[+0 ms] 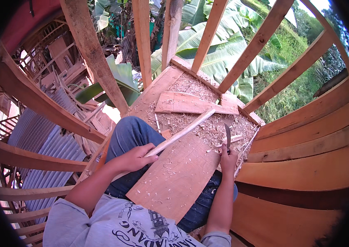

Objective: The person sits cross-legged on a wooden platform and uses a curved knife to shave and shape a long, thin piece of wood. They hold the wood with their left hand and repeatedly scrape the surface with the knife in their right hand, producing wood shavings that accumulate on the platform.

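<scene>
"Any writing?"
"Dark lettering (136,233) on the light-grey cloth shirt (100,220)."
"Hands?"
"The left hand (137,157) wraps a long, pale wooden stick (182,131), slanting past the flat brown wooden board (178,173); the right hand (229,159) grips a dark, curved knife (228,133)."

Daylight: bright and diffuse, strongest from the open sky (322,4) at upper right
Banana leaves (207,45): pale, with glare in patches
Pale stick (182,132): well lit, outline clear
Knife (228,136): dark against bright shavings (207,128), whose fine detail is soft
Plank wall (298,168): warm orange, dimming toward lower right
Left-hand beam (36,101): bowed by the fisheye
Picture rim: black vignette, smeared, bluish fringe at right
</scene>
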Tool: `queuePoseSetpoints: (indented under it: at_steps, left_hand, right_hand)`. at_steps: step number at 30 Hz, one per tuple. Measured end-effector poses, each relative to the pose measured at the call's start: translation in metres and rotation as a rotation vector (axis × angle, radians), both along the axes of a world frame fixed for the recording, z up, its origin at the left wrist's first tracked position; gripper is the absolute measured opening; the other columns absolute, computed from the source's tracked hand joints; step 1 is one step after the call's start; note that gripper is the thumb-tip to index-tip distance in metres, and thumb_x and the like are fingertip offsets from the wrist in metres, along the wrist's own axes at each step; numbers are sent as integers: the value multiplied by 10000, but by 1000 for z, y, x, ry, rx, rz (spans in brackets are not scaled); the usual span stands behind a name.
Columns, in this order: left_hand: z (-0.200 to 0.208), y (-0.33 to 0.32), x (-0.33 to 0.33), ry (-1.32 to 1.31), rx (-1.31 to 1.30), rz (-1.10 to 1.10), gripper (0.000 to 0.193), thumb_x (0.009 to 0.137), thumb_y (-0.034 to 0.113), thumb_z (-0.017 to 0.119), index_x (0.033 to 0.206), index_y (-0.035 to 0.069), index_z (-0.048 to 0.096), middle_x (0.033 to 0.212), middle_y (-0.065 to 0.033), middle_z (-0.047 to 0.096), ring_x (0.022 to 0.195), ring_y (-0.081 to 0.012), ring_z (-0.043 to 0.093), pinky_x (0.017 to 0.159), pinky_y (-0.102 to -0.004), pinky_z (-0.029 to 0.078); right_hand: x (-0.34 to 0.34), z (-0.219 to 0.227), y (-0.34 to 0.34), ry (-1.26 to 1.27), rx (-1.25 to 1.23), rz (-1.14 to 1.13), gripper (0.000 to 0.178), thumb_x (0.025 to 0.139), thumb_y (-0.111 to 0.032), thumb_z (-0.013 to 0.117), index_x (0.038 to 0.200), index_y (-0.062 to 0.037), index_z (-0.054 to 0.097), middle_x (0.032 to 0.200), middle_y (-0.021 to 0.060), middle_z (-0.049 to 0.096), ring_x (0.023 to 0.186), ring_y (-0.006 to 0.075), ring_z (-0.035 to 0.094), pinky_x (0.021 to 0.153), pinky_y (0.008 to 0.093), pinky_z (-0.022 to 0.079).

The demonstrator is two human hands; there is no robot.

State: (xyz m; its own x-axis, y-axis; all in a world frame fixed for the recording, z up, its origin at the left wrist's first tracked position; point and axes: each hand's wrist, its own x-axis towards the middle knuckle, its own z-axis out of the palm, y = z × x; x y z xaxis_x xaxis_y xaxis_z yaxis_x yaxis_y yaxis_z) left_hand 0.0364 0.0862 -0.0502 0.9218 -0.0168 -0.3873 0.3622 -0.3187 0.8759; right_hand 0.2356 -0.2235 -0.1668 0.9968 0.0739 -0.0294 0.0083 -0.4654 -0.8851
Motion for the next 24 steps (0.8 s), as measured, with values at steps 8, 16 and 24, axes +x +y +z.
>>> queuePoseSetpoints:
  at_steps: [8, 16, 24]
  left_hand:
    - [7, -45, 23, 109, -361, 38, 251, 991, 350, 460, 974, 102, 425, 684, 36, 383, 456, -49, 377, 403, -234, 361]
    - [-5, -79, 40, 81, -342, -79, 229, 1014, 297, 396, 1040, 81, 465, 693, 32, 403, 569, -52, 434, 503, -222, 379]
    - [-10, -91, 27, -66, 65, -131, 238, 994, 277, 441, 1013, 42, 474, 754, -71, 498, 704, -166, 519, 671, -338, 431]
  right_hand:
    - [-8, 23, 7, -174, -101, -110, 362, 951, -308, 540, 864, 29, 641, 589, 112, 570, 535, 194, 540, 529, 374, 395]
    - [-10, 25, 6, -306, -42, -91, 392, 904, -269, 614, 676, 50, 593, 483, 65, 413, 475, 111, 402, 460, 345, 310]
    - [-16, 31, 11, -300, -91, -21, 275, 836, -187, 614, 689, 45, 613, 520, 174, 485, 477, 274, 509, 485, 395, 366]
